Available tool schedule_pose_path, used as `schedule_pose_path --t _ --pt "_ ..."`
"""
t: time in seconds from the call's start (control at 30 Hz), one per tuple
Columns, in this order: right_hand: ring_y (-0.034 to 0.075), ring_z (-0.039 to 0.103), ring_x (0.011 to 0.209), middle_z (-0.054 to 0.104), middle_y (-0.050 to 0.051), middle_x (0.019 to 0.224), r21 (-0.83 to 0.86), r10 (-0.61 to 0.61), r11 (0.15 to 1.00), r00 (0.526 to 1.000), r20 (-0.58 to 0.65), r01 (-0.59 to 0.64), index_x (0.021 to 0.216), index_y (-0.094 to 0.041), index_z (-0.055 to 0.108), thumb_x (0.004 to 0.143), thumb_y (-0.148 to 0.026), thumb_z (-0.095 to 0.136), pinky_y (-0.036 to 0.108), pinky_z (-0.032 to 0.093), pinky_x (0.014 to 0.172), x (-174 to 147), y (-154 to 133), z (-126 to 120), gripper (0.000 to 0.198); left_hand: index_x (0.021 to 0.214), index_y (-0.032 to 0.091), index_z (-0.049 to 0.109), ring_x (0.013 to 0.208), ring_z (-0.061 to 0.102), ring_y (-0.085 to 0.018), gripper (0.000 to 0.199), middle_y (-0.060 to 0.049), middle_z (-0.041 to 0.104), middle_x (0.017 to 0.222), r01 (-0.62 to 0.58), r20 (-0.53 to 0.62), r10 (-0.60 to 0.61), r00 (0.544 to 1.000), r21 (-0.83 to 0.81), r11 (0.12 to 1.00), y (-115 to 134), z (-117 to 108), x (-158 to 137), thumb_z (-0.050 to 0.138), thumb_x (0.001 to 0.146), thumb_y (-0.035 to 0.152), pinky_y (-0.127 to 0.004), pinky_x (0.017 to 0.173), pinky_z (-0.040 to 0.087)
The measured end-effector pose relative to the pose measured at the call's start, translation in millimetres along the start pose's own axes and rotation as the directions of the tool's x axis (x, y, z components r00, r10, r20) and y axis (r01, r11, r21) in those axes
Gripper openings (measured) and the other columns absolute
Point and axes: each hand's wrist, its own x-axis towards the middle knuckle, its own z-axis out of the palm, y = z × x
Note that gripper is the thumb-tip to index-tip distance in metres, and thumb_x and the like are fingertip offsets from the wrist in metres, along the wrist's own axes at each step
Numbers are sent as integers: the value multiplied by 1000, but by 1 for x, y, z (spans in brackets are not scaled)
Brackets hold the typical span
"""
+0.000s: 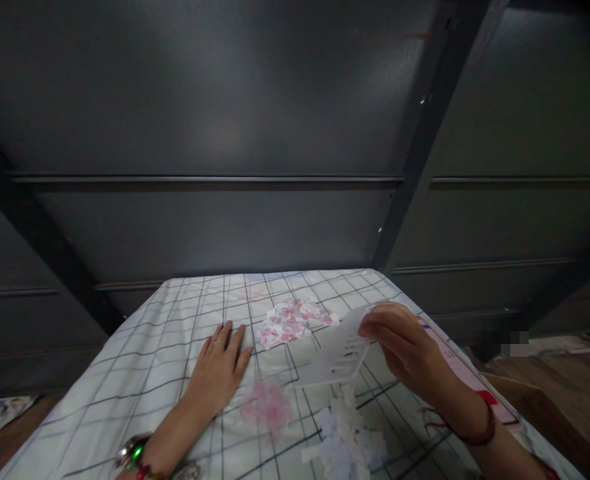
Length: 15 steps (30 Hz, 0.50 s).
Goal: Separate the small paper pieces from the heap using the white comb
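Observation:
My left hand (pixel 219 370) lies flat on the white checked tablecloth (pixel 149 360), fingers apart and nothing in them. My right hand (pixel 407 343) is closed on the edge of a thin white sheet (pixel 332 353), tilted above the cloth, with short dark slit-like marks near its lower right side. Between the hands, farther back, is a pile of torn pink and white paper scraps (pixel 292 321). Nearer to me, below the sheet, sits a heap of mostly white scraps (pixel 347 437). A blurred pink patch (pixel 267 408) shows to the right of my left wrist.
A pink and white flat card or box (pixel 462 367) lies along the table's right edge, partly behind my right forearm. Dark metal panels (pixel 215 227) rise behind the table. A brown cardboard-like piece (pixel 525 393) is beyond the right edge.

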Motion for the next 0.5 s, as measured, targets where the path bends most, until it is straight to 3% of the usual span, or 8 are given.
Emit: schedule_pose_path --t 0.27,0.5 --pt "17 56 77 63 4 84 -58 98 993 995 -30 -100 104 -23 58 78 0 41 33 46 68 -13 7 14 38 123 13 52 122 43 -32 43 -17 49 131 32 -14 -32 999 -24 999 0 2 -1 35 91 37 -50 96 37" --pt "17 55 78 63 4 84 -103 -26 994 998 49 31 109 -20 55 79 2 38 31 46 69 -7 -8 23 41 123 10 53 123 42 -33 44 -19 48 131 32 -19 -33 999 -32 999 -1 1 -1 36 91 37 -47 97 37"
